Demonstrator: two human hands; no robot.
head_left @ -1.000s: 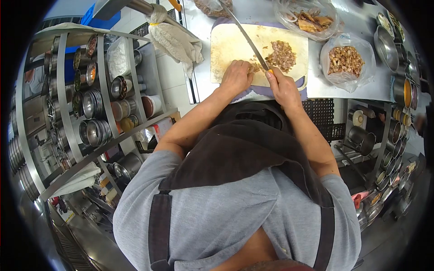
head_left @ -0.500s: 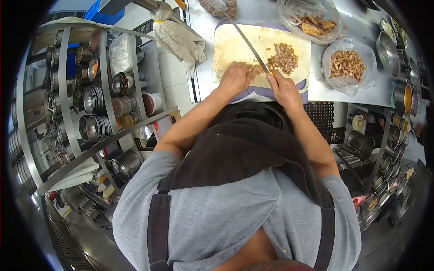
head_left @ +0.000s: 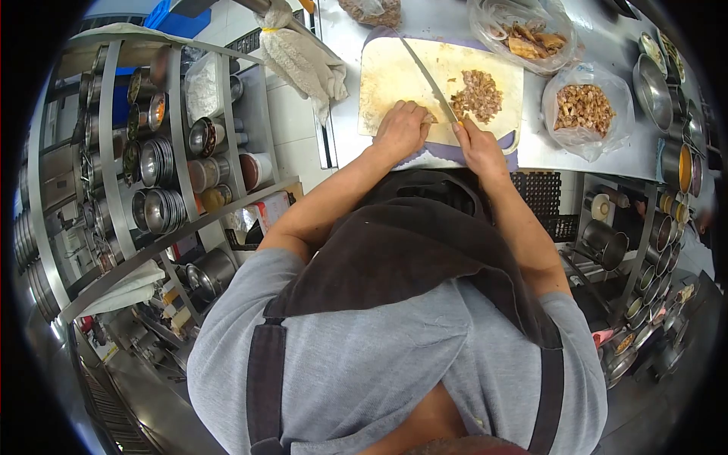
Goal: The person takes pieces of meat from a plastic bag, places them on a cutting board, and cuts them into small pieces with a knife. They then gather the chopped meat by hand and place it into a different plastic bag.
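My right hand (head_left: 481, 148) is wrapped round the handle of a long knife (head_left: 430, 80), whose blade slants up and left across a pale cutting board (head_left: 387, 68). My left hand (head_left: 402, 133) rests on the board's lower part with fingers bent together, pressed on a piece of brown food (head_left: 429, 119) that is mostly hidden. Right of the blade lies a pile of chopped brown meat (head_left: 478, 96). A purple cloth (head_left: 506, 155) shows under the board's edges.
Right of the board stand a plastic-lined container of diced pieces (head_left: 584, 108) and, behind it, a bag of larger pieces (head_left: 531, 39). Metal bowls (head_left: 652, 91) line the right edge. A towel (head_left: 299, 64) hangs at the left; shelves (head_left: 178, 159) hold bowls.
The knife has tilted slightly and its blade now stands a little further from my left fingers. Less of the food at my left fingertips shows. Both hands have moved only slightly.
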